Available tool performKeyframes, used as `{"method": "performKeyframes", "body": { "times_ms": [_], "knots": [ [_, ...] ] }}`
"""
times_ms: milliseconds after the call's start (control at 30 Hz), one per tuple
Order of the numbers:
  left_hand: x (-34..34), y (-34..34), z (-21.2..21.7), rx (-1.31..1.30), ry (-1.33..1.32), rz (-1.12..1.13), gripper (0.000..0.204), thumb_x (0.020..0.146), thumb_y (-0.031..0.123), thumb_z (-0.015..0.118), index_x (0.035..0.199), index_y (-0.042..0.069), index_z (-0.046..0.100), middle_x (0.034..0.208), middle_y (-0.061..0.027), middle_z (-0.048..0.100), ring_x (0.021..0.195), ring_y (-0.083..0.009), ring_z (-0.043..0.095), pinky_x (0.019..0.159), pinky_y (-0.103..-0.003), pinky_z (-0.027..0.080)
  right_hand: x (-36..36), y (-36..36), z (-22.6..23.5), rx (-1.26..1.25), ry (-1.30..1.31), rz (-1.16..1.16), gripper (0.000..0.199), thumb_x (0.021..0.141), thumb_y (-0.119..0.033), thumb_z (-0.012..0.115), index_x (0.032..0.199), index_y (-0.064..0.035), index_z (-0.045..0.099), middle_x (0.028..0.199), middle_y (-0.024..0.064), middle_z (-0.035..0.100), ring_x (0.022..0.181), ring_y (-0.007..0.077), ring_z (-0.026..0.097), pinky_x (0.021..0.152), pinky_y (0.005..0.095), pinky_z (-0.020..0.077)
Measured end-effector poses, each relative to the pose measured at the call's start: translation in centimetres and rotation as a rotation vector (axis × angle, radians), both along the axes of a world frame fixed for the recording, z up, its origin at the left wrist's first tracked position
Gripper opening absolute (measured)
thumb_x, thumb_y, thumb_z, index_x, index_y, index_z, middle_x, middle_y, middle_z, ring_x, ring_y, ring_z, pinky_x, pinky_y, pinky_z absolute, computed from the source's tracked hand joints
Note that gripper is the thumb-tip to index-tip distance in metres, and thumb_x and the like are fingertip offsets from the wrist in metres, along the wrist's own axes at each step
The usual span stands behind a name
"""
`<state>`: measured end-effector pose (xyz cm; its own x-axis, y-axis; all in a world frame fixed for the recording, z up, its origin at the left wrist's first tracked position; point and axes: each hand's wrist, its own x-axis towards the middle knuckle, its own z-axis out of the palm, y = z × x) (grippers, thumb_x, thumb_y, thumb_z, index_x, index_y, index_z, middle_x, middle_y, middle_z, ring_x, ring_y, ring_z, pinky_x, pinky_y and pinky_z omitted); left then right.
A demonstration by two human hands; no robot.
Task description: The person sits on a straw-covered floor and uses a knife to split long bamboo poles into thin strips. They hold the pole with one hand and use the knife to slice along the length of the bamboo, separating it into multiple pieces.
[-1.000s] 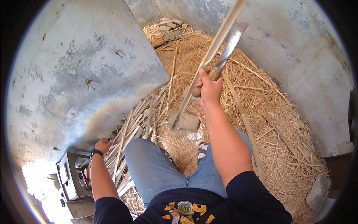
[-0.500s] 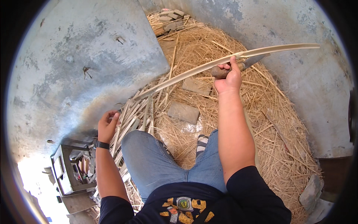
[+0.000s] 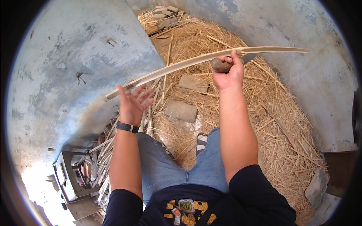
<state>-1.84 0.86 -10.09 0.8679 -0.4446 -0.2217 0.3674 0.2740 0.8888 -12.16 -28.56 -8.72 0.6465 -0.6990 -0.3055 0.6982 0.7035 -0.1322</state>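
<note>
Your right hand is closed on a dark wooden tool handle, w/ the long pale bamboo strip pinched against it under the thumb. Blade is mostly hidden behind the strip; cannot tell its type. This grip likely keeps strip and tool locked together at one pt so the cut stays guided.

Your left hand is spread wide, fingers splayed, palm up, just under the strip's near end. It holds nothing; whether fingertips touch the strip cannot be told. Position reads as a support/catch for the free end, which sags toward you. A black wrist band sits on that wrist.

The strip runs in mid-air, low at left, across both hands, ending beyond the right hand over the concrete wall.

Below the hands: a bundle of thin slats lies on the floor by your left knee, near enough for the left hand. Two flat stone blocks rest in the straw bed ahead of your knees, apart from each other. A small metal crate of oddments stands at lower left, beside the slats.
</note>
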Motion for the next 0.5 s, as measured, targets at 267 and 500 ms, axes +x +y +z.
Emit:
{"method": "performKeyframes", "body": {
  "times_ms": [267, 500],
  "knots": [
    [2.2, -0.6, 9.1, -0.426, -0.398, 0.529, 0.054, 0.105, 0.053, 0.033, 0.136, 0.010, 0.047, 0.114, -0.0111, 0.064, 0.117, -0.0310, 0.059, 0.102, -0.049, 0.046, 1.5, 1.1, -1.8, -0.092, 0.215, 0.198, 0.018, 0.097, -0.023, 0.066, 0.101, -0.0102, 0.055, 0.077, -0.0002, 0.058, 0.069, 0.0133, 0.055, 0.070, 0.0307, 0.0528],
    [4.6, 6.6, 24.9, -0.634, -0.891, 0.185, 0.028, 0.104, 0.029, 0.037, 0.098, 0.005, 0.050, 0.066, 0.0013, 0.027, 0.056, -0.0125, 0.031, 0.060, -0.032, 0.033, 3.0, 3.5, -4.1, -0.048, 0.533, 0.309, 0.024, 0.100, -0.027, 0.063, 0.110, -0.0077, 0.053, 0.080, 0.0061, 0.055, 0.069, 0.0168, 0.055, 0.060, 0.0340, 0.0529]
  ]
}}
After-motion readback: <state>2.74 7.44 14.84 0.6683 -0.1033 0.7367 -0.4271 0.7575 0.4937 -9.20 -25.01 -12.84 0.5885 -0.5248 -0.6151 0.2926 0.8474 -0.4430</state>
